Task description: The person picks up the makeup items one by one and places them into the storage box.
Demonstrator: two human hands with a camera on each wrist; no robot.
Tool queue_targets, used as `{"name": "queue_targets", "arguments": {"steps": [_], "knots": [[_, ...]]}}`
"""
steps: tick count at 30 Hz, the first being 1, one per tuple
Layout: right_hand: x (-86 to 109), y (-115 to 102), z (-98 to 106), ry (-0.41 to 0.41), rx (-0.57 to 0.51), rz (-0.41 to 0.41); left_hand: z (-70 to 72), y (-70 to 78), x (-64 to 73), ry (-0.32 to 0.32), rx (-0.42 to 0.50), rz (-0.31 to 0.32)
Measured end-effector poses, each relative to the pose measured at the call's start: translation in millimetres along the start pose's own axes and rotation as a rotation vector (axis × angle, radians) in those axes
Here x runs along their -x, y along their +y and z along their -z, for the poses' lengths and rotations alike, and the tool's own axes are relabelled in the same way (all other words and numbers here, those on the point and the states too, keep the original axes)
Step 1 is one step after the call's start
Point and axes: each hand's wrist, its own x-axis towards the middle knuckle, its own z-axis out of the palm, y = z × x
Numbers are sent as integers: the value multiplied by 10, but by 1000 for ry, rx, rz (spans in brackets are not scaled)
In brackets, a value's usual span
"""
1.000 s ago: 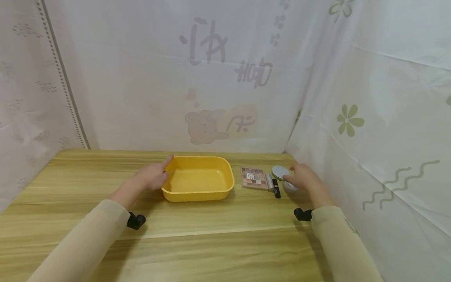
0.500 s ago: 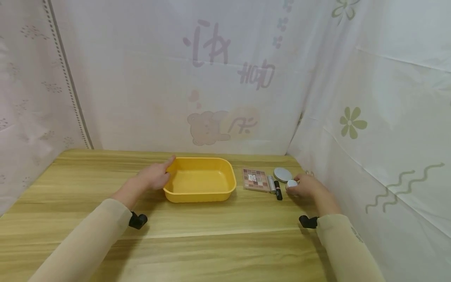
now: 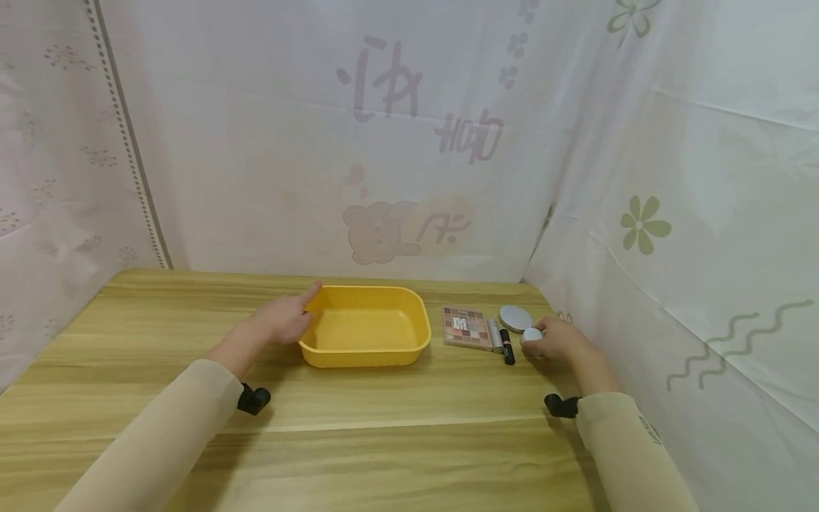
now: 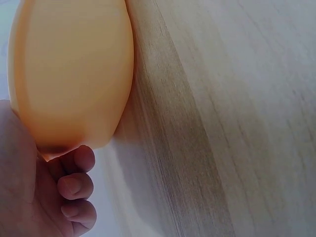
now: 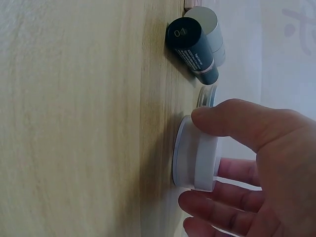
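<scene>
At the left end of a yellow plastic basin, my left hand grips the wall; in the left wrist view several of its fingertips curl against the basin's end. My right hand, at the right of the table, holds a small round white jar between thumb and fingers. Whether the jar's base touches the table I cannot tell. Just behind the jar lies a flat round silver-lidded tin. To the left of the jar are a black tube, a silver tube and an eyeshadow palette.
The wooden table runs back to a printed white curtain. A second curtain side hangs close to my right hand and arm. A black wrist mount sits under the right wrist.
My right hand has moved from above the jar down to its right side and taken hold of it. The left hand stays on the basin. The view has shifted slightly.
</scene>
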Motion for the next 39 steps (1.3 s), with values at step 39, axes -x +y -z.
{"name": "queue_targets", "arguments": {"steps": [39], "knots": [[-197,-975,156,145,134,184,-23,-33,-19,7,21,-1]]}}
